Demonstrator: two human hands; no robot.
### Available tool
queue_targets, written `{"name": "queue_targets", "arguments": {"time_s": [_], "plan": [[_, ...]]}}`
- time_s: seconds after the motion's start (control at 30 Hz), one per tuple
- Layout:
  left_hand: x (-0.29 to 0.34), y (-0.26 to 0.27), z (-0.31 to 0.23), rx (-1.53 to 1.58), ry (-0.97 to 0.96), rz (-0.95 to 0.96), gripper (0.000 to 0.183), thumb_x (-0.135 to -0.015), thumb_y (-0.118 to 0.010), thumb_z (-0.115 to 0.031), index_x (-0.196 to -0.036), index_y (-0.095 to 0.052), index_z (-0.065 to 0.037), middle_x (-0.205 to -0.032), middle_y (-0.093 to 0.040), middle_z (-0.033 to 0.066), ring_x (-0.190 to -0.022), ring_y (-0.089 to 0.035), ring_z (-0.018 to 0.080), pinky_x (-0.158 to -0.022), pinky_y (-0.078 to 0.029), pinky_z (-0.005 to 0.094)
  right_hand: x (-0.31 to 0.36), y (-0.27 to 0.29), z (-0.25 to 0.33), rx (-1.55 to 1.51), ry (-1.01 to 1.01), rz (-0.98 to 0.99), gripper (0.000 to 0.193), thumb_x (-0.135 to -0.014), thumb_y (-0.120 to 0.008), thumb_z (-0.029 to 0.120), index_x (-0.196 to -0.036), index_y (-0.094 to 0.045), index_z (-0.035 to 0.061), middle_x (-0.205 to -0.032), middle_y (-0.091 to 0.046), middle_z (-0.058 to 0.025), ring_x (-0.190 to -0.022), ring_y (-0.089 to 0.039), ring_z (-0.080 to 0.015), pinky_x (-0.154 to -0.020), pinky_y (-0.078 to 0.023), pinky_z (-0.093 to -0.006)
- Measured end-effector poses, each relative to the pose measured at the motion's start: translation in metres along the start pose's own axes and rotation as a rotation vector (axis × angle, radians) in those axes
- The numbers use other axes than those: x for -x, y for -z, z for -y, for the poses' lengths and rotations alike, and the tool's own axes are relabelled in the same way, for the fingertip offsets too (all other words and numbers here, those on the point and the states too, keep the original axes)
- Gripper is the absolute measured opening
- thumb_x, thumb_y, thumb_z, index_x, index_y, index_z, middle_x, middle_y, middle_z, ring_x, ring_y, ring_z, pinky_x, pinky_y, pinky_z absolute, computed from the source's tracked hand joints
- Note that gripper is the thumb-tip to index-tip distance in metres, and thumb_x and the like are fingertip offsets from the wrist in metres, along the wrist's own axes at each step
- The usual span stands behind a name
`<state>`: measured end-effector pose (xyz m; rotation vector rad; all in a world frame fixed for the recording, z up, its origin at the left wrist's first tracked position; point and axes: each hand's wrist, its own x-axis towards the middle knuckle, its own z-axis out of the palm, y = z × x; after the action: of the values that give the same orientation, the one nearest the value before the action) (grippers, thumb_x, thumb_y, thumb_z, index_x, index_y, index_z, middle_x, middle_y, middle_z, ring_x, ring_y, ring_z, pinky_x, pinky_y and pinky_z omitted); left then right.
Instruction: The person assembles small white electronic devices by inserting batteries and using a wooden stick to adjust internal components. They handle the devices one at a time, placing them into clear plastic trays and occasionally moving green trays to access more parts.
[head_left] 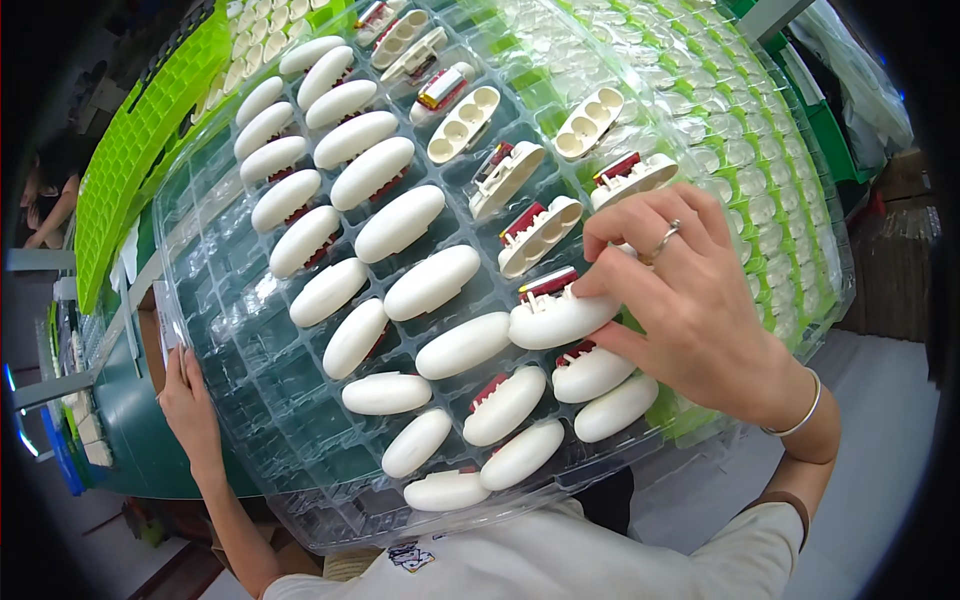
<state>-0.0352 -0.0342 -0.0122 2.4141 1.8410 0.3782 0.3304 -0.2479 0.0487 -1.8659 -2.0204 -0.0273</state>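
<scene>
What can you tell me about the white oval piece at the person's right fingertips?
The piece is a long, smooth white oval that looks like plastic. Its rounded side faces the picture's lower edge; small pale pegs line its upper edge. Behind them sits a dark red part, perhaps fixed to it. It slants slightly, in or just above the clear tray; I cannot tell whether it is lifted. The right hand's grip pinches its right end, partly hiding it.

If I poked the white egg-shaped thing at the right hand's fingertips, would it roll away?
It might rock or roll a little, since the white piece has a rounded shell. It could feel slippery, because that shell looks smooth. It probably wouldn't go far, though: the clear tray has raised ridges around its pockets.
</scene>
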Motion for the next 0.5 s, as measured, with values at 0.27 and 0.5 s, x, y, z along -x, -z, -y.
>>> {"name": "queue_targets", "arguments": {"time_s": [0.27,0.5], "plan": [[0.000,-0.004,-0.002,0.026,-0.022,-0.052,0.032,-0.090,-0.043,-0.022,-0.102,-0.052,0.005,-0.055,-0.042,0.0131,-0.048,-0.034,0.0156,-0.046,-0.031,0.0312,-0.001,-0.003,-0.009,0.005,0.013,0.033,0.035,-0.042,-0.072,0.007,-0.071,-0.051,0.0086,-0.087,-0.050,-0.0046,-0.082,-0.049,-0.0231,-0.078,-0.034,-0.0381],[0.008,0.010,-0.006,-0.108,0.007,-0.047,0.032,-0.090,-0.042,-0.023,-0.103,-0.052,0.005,-0.055,-0.043,0.0130,-0.048,-0.036,0.0161,-0.047,-0.032,0.0317,-0.009,0.024,-0.018,-0.085,-0.084,0.083,0.045,-0.048,-0.074,0.009,-0.088,-0.054,0.0060,-0.094,-0.052,-0.0078,-0.091,-0.050,-0.0242,-0.085,-0.036,-0.0365]]}}
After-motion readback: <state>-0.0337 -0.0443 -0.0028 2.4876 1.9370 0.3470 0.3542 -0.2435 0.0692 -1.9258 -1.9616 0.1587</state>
